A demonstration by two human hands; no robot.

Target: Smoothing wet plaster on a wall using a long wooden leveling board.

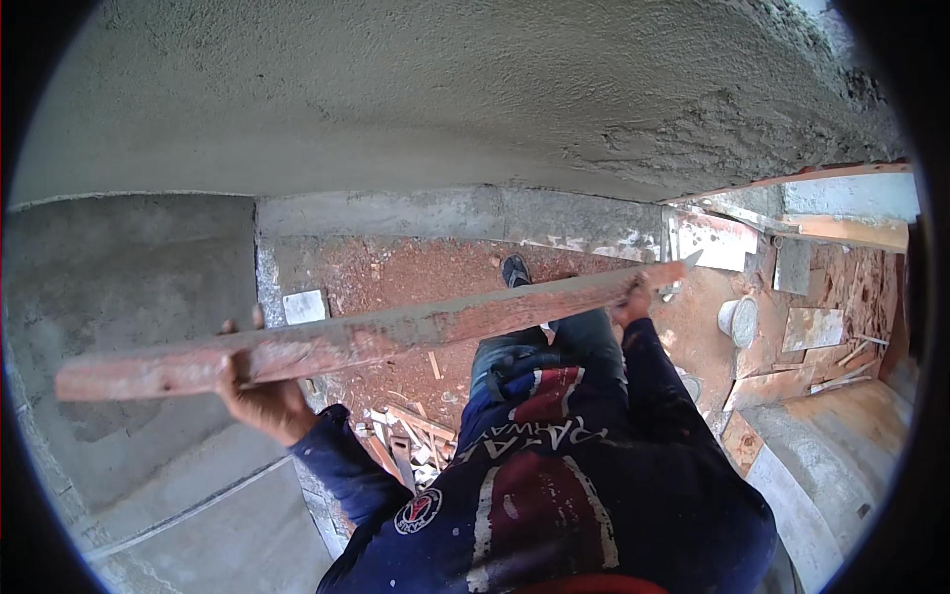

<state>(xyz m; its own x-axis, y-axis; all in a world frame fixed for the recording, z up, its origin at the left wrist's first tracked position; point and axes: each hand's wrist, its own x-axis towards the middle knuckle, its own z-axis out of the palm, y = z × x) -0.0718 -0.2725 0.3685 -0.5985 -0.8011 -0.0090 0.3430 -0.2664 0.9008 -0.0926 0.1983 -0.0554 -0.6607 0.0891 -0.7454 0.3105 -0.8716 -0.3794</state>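
Board [376, 337], long, wooden, reddish, grey cement smeared along its upper face: I see it held above the floor [396, 272], from between 8 and 9 o'clock across to nearly 3. Left hand [267, 401], at 8 o'clock: closed around the board, thumb on the near face, fingertips past the far edge; the board's left end juts beyond it toward 9. Right hand [631, 302], at 3 o'clock: fingers curled on the near edge, close to the other end; I see this grip only in part. A pointed grey tip [694, 259] shows beyond that end; I cannot tell its owner.

Writing: white lettering on the dark blue top [633, 495], broken by folds; round badge [418, 511] at 7 o'clock, ringed with small characters.

Containers: pale bucket [727, 317], 3 o'clock, outward of the right hand, greyish inside, contents unidentified.
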